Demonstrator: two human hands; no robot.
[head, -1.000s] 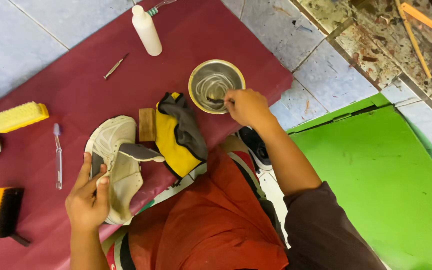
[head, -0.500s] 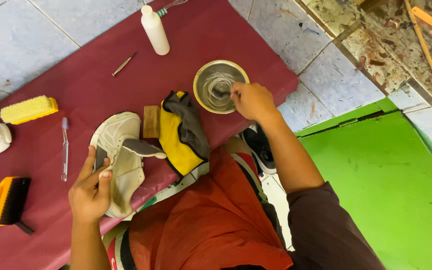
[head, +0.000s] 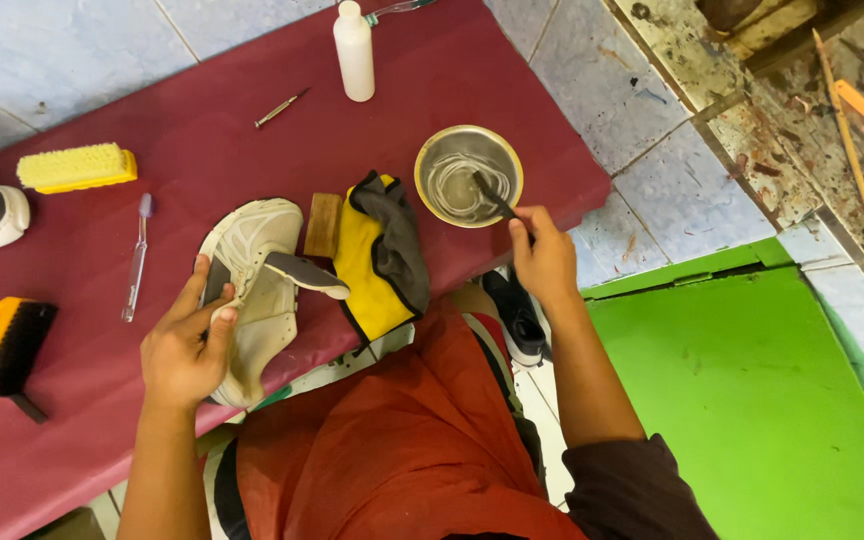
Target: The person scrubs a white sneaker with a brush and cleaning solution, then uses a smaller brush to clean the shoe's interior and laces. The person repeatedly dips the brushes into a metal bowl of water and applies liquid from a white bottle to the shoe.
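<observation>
Brush in steel bowl

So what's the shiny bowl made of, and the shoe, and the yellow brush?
The bowl looks like bare metal, probably steel: silvery, with bright reflections on its rim. The shoe under the left hand seems a pale woven or mesh fabric with a smoother sole, matte and a bit grubby. The yellow brush looks like plastic with stiff bristles, evenly coloured; hard to be sure.

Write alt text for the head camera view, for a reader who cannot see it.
Seen from above, a person's left hand holds a white sneaker on a maroon mat, while the right hand dips a dark brush into a metal bowl. A yellow and grey cloth, yellow brush, toothbrush and white bottle lie around.
</observation>
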